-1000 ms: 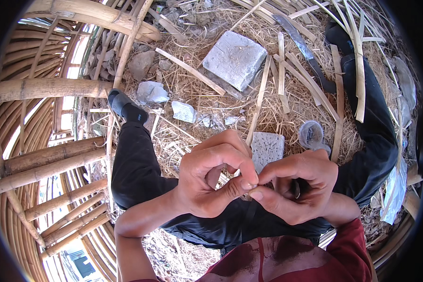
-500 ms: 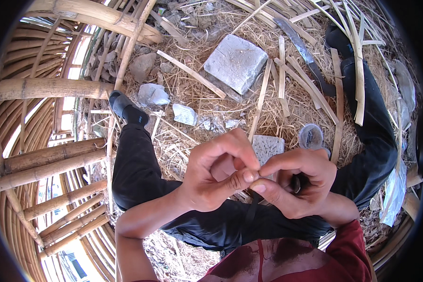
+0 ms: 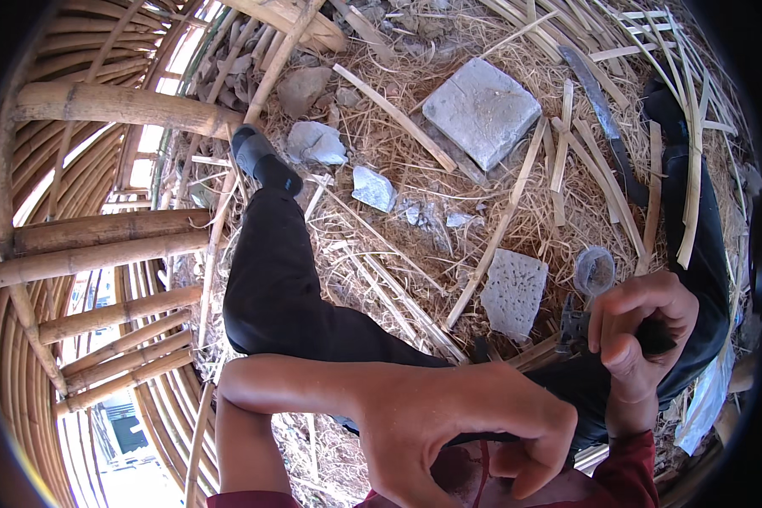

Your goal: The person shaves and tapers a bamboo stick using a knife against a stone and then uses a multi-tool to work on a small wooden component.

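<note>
My left hand (image 3: 457,406) is low in front of my body, back up. Its fingers bend downward and leave a wide gap to the thumb, with nothing visible in it. Off to the right, above my knee, is my right hand (image 3: 665,296), fingers curled round and thumb close beside the forefinger. Whatever it may hold is too small or hidden to make out. Just beyond it stands a small clear cup (image 3: 594,271) with greyish contents. Beside the cup lies a pitted grey stone slab (image 3: 515,292), touched by neither hand.
A square pale block (image 3: 483,110) rests on the straw-strewn ground. To its right lies a long machete-like blade (image 3: 597,106) among split bamboo strips (image 3: 567,144). Broken stones (image 3: 317,142) lie near my left foot. A bamboo pole frame (image 3: 114,224) rises at the left.
My hands have parted from their fingertip-to-fingertip position. The left has come down toward my body; the right has moved right. The whole view has shifted, uncovering the pitted slab.
</note>
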`<state>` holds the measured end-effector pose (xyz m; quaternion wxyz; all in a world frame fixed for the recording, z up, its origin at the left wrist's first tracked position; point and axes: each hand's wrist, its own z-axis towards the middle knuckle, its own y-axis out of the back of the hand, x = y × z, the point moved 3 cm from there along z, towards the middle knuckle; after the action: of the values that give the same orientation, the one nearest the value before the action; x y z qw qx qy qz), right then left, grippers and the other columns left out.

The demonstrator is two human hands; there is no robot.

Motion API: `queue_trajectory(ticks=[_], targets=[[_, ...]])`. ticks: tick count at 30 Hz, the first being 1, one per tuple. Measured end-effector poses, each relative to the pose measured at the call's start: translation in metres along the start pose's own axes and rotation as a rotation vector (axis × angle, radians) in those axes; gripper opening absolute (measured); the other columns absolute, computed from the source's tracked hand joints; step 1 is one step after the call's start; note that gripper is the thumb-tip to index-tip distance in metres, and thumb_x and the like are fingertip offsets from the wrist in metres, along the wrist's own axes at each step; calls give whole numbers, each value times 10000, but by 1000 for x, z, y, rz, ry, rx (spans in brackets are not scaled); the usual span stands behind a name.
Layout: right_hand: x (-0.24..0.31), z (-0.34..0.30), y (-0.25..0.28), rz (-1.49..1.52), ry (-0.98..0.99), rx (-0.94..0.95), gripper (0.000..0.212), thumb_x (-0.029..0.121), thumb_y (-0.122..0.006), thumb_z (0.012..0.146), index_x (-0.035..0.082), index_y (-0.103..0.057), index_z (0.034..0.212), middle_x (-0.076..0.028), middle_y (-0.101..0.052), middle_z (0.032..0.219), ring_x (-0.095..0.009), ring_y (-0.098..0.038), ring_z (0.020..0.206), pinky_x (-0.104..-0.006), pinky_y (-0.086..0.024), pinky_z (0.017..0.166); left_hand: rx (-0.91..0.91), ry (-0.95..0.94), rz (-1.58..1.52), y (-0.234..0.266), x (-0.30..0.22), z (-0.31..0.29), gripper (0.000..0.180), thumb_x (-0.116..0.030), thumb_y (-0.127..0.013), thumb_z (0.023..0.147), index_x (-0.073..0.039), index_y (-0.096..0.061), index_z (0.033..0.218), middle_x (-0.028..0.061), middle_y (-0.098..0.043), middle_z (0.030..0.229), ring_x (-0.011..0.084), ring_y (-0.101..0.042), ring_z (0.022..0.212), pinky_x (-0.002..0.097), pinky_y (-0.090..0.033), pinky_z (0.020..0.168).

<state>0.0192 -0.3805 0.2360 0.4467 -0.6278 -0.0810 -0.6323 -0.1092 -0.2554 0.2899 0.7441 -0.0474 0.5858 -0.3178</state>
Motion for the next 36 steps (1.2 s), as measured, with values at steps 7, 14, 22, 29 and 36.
queue_trajectory(ticks=[7,14,22,29,36], targets=[[-4,0,-1,-80,-97,-23,412,214,-914,754,-62,-698,970,30,-567,593,-43,-474,513,-222,-323,501,177,344,-202,-3,4,1,482,-436,-810,802,-24,-601,940,34,-579,815,148,-547,685,291,-437,627],[-3,5,4,-105,25,5,427,279,-834,862,-60,-611,994,21,-516,590,-39,-422,441,-225,-362,425,177,329,-255,-12,18,-10,536,-449,-833,793,1,-602,972,48,-575,822,174,-561,740,307,-444,666],[-3,11,-8,-28,-47,263,387,168,-889,757,-53,-743,1039,7,-578,526,-28,-455,411,-211,-302,416,304,577,-311,6,28,-15,554,-475,-793,860,-33,-599,1132,48,-581,993,148,-561,844,281,-400,690],[-13,10,-23,-149,17,485,363,109,-859,739,-44,-775,1057,15,-524,468,-34,-469,380,-216,-287,399,54,721,-812,16,57,-34,860,-779,-409,923,48,-594,1070,133,-613,1021,213,-610,852,305,-461,678],[-15,6,-27,-137,197,405,281,16,-786,800,-37,-771,1076,-127,-728,683,-99,-629,463,-206,-402,435,120,840,-868,19,64,-36,964,-882,-456,807,38,-595,1057,132,-607,1004,223,-623,867,322,-480,666]])
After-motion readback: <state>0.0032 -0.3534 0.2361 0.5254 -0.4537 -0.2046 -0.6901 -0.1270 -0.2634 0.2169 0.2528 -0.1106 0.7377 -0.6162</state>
